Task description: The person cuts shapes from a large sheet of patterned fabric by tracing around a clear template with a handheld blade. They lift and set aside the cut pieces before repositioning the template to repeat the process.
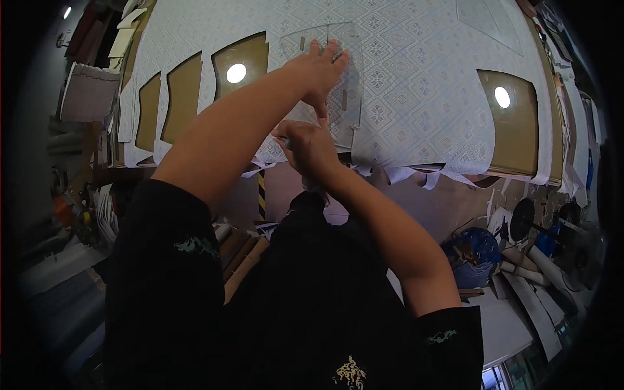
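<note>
Pale patterned fabric [416, 84] covers the table, with several shaped pieces cut out of it. On it lies a clear template [351, 78] with small slots, near the table's front edge. My left hand [320, 73] presses flat on the template, fingers spread. Just below, at the template's lower left edge, my right hand [308, 144] is closed round a small tool, mostly hidden by the fingers. The tool's tip cannot be made out.
Cut-outs show the brown tabletop [185, 97] at left and right. Another clear template [491, 23] lies at the back right. Fabric strips [422, 177] hang off the front edge. A blue bundle [476, 250], rolls and a fan-like object [522, 220] stand at lower right.
</note>
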`<state>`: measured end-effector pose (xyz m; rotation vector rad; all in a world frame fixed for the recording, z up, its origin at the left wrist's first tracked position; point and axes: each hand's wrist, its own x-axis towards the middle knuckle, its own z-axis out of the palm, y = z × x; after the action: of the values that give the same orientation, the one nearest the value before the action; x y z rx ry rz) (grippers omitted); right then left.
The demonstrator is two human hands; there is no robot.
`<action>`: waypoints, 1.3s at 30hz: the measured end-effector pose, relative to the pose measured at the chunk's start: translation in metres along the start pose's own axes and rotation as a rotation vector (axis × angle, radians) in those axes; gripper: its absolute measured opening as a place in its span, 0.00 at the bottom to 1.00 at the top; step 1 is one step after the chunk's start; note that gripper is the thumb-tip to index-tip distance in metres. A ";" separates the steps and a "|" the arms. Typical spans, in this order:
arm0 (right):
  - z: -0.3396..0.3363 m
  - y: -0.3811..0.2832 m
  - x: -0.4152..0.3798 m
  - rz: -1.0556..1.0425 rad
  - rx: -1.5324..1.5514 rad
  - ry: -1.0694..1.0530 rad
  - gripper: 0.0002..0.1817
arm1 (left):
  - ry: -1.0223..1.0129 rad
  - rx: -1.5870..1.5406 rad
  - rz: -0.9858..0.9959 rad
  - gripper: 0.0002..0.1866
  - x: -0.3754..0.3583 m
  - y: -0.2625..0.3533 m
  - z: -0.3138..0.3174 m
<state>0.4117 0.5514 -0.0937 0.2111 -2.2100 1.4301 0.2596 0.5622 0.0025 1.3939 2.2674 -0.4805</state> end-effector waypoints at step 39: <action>-0.049 -0.098 -0.039 0.759 -0.612 0.643 0.07 | -0.027 0.044 0.060 0.89 0.006 -0.005 0.000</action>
<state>0.4992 0.5472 -0.0174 -1.2194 -2.0855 0.8439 0.2528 0.5641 -0.0002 1.4642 2.1988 -0.5298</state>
